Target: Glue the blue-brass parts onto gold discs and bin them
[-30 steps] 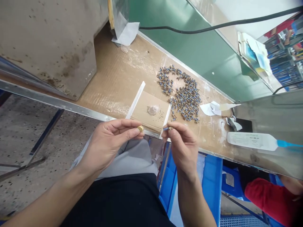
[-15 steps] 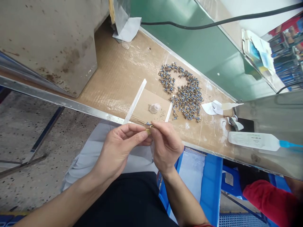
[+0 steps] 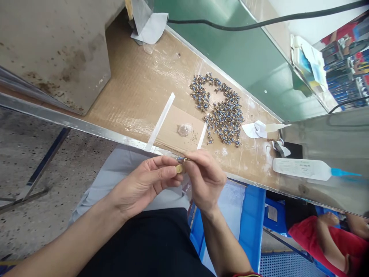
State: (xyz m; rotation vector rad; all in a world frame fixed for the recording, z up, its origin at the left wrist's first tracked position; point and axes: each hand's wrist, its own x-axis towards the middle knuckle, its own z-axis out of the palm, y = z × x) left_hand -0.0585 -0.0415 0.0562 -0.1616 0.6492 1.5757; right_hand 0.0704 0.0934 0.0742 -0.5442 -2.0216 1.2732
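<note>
My left hand [image 3: 147,182] pinches a small brass ring [image 3: 179,169] between thumb and forefinger, just below the bench's metal edge. My right hand [image 3: 205,179] is closed in a pinch on a tiny blue-and-brass part [image 3: 181,159], held right against the ring. Both hands meet over my lap. A heap of the same small blue-and-brass parts [image 3: 221,111] lies on the cardboard-covered bench [image 3: 138,92] beyond my hands.
Two white strips [image 3: 160,121] and a small clear cap [image 3: 184,129] lie on the cardboard. A white tube with a blue tip [image 3: 305,168] rests at the right, near crumpled paper [image 3: 255,129]. A green conveyor belt [image 3: 245,61] runs behind. Another person in red [image 3: 323,238] sits at lower right.
My right hand has moved left with its small part until it meets the ring in my left hand. Both hands have dropped slightly toward my lap.
</note>
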